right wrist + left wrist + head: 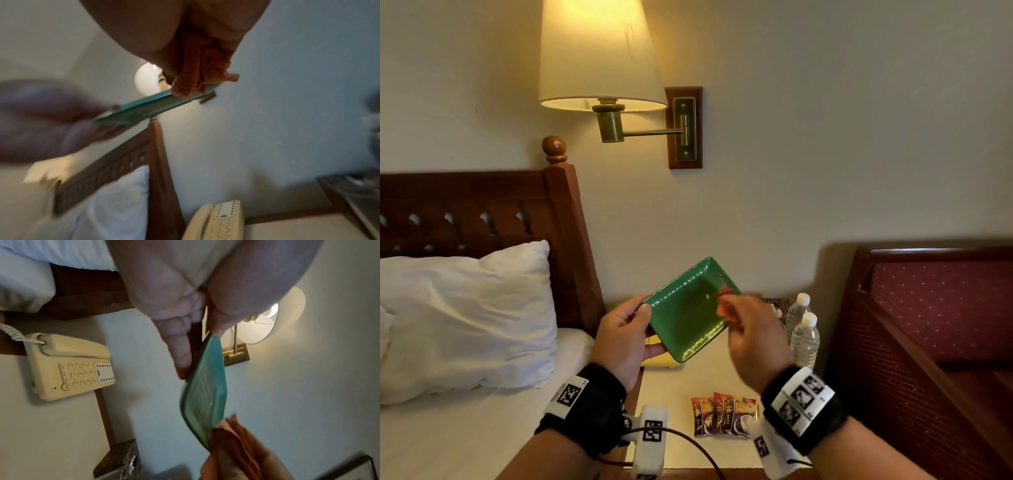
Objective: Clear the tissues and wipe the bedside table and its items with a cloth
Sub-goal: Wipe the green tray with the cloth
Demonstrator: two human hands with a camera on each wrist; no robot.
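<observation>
Above the bedside table (726,380), left hand (621,337) gripping green tray (685,322), right hand (751,337) clutching orange cloth (724,305) against it

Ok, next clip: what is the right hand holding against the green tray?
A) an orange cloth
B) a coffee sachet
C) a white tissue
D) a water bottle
A: the right hand pinches an orange cloth against the far edge of the green tray, which the left hand holds up above the bedside table.

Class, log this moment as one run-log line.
left hand: holds green tray tilted | right hand: wipes tray with orange cloth | table: sachets, bottles
</observation>
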